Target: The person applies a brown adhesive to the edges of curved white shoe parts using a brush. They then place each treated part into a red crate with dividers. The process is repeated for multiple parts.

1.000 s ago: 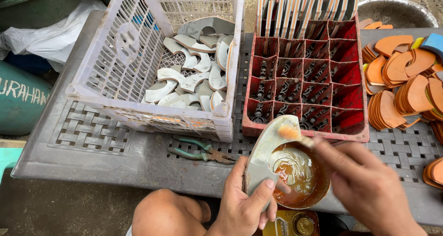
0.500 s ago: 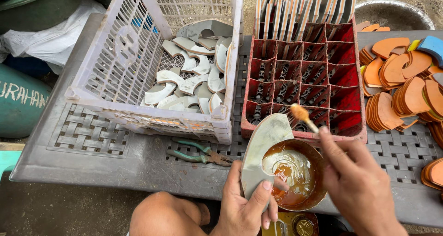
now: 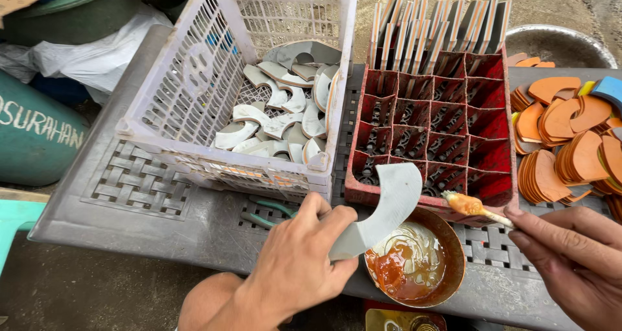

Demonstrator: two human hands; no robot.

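Since a moment ago: my left hand [image 3: 295, 266] has tipped the curved grey piece [image 3: 382, 208] flatter across the bowl, and the brush has swung out to the right.

Item: curved grey piece, crescent-shaped, matte, face toward me bare. Pinched at its lower end by my left fingers, upper end over the rim of the glue bowl [image 3: 414, 260].

Item: small brush [image 3: 473, 206], tip loaded with amber glue, gripped by my right hand [image 3: 570, 260] just right of the bowl.

Progress, as I judge it: piece not yet coated; a heap of like grey pieces [image 3: 278, 120] waits in the white crate [image 3: 188, 91]; the red divided crate [image 3: 440, 130] has only its far row filled with upright pieces, nearer cells empty.

Nearby: green-handled pliers [image 3: 269, 213], orange pieces [image 3: 564, 143] stacked at right, grey plastic table [image 3: 129, 201].
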